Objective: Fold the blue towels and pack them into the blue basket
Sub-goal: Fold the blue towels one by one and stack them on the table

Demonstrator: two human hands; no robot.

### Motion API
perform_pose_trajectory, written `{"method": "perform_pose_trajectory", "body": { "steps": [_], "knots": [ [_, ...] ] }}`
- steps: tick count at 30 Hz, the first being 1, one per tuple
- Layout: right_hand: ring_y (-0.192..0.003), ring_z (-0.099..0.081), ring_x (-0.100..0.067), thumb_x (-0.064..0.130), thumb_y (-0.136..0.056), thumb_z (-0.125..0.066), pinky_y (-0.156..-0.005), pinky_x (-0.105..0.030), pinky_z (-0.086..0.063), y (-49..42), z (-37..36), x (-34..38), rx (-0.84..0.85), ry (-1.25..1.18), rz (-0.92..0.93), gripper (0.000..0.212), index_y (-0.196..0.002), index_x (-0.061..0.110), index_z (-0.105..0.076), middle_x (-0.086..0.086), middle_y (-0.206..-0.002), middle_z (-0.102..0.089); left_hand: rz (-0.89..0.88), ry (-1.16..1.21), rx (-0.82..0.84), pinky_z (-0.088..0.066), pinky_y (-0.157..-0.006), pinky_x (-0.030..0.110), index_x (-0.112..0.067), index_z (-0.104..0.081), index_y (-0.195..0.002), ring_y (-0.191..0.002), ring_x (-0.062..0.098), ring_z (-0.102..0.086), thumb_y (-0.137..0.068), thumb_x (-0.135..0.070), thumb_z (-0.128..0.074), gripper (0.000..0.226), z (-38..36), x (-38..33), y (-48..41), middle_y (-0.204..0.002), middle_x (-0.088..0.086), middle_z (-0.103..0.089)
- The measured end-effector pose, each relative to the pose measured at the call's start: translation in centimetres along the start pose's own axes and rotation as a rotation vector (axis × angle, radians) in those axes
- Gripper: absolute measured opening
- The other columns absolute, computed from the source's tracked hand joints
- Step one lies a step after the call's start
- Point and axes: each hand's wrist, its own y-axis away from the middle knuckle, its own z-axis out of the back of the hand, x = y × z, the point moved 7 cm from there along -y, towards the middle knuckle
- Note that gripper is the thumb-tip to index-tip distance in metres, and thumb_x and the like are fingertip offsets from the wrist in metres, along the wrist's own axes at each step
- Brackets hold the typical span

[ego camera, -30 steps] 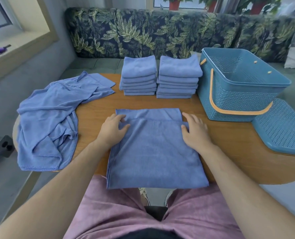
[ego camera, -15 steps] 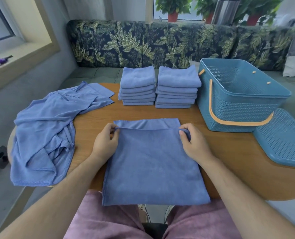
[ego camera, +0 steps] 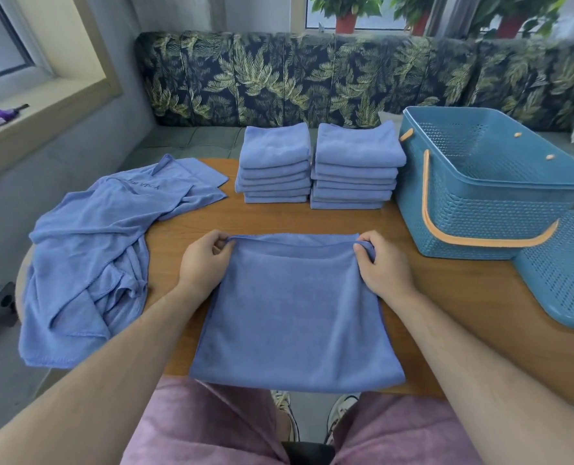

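In the head view, a blue towel (ego camera: pixel 295 323) lies flat at the near edge of the desk (ego camera: pixel 447 313). The left hand (ego camera: pixel 205 263) and the right hand (ego camera: pixel 383 266) each pinch one far corner of its upper layer, so both grips are clamped on the cloth. Folded towels (ego camera: pixel 356 166) stand in two stacks at the far edge. The blue basket (ego camera: pixel 480 213) stands just beside them, toward the right edge.

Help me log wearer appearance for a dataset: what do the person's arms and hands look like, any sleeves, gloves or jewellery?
The left hand and right hand are bare: no gloves, and no rings or watch show. The left forearm and right forearm are uncovered too, with no sleeve reaching into view. No markings are visible.
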Motion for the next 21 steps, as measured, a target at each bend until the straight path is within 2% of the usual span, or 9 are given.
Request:
{"method": "perform_pose_trajectory", "body": {
  "steps": [3,8,10,12,17,21],
  "knots": [
    [-0.071,-0.058,-0.011,0.032,-0.098,-0.054,-0.059,-0.035,-0.048,0.0,-0.2,0.0,-0.024,0.072,-0.005,0.005,-0.094,0.030,-0.057,0.011,-0.079,-0.063,0.005,-0.066,-0.014,-0.044,-0.060,0.027,-0.025,-0.066,-0.089,-0.071,0.012,-0.060,-0.093,-0.031,-0.060,0.009,-0.3,0.2,-0.5,-0.076,-0.006,-0.064],
    [-0.084,-0.057,-0.013,0.030,-0.096,-0.056,-0.067,-0.032,-0.045,0.0,-0.4,0.0,-0.050,0.149,0.005,0.005,-0.095,0.027,-0.059,0.013,-0.094,-0.061,-0.052,-0.193,-0.005,-0.043,-0.060,0.031,-0.027,-0.063,-0.096,-0.072,0.010,-0.056,-0.091,-0.028,-0.058,0.008,-0.9,0.0,-0.6,-0.077,-0.007,-0.061],
    [-0.084,-0.058,-0.015,0.030,-0.097,-0.054,-0.067,-0.033,-0.046,0.1,-0.3,0.2,-0.065,0.186,0.008,0.008,-0.099,0.025,-0.060,0.013,-0.099,-0.061,-0.078,-0.232,0.003,-0.042,-0.065,0.031,-0.029,-0.066,-0.103,-0.080,0.013,-0.057,-0.091,-0.028,-0.056,0.016,-1.2,-0.1,-0.7,-0.084,-0.010,-0.062],
    [-0.082,-0.058,-0.017,0.030,-0.098,-0.052,-0.064,-0.034,-0.048,0.2,-0.1,0.5,-0.078,0.221,0.011,0.009,-0.101,0.025,-0.059,0.012,-0.102,-0.061,-0.110,-0.252,0.001,-0.044,-0.070,0.032,-0.024,-0.067,-0.101,-0.086,0.015,-0.057,-0.090,-0.025,-0.055,0.016,-1.3,-0.2,-0.6,-0.092,-0.009,-0.062],
    [-0.092,-0.062,-0.018,0.027,-0.099,-0.051,-0.069,-0.036,-0.052,0.1,-0.3,0.7,-0.039,0.230,-0.008,0.009,-0.104,0.026,-0.059,0.012,-0.111,-0.064,-0.152,-0.262,-0.013,-0.045,-0.072,0.029,-0.026,-0.067,-0.107,-0.084,0.011,-0.057,-0.092,-0.024,-0.054,0.020,-1.3,-0.2,-0.6,-0.116,-0.016,-0.058],
    [-0.089,-0.057,-0.016,0.029,-0.099,-0.051,-0.064,-0.031,-0.040,-0.1,-0.7,0.5,-0.002,0.281,-0.018,0.008,-0.099,0.026,-0.058,0.012,-0.103,-0.058,-0.135,-0.266,0.020,-0.039,-0.071,0.029,-0.026,-0.063,-0.098,-0.087,0.012,-0.055,-0.092,-0.021,-0.052,0.013,-1.6,-0.4,-0.6,-0.100,-0.015,-0.056]
  ]
}}
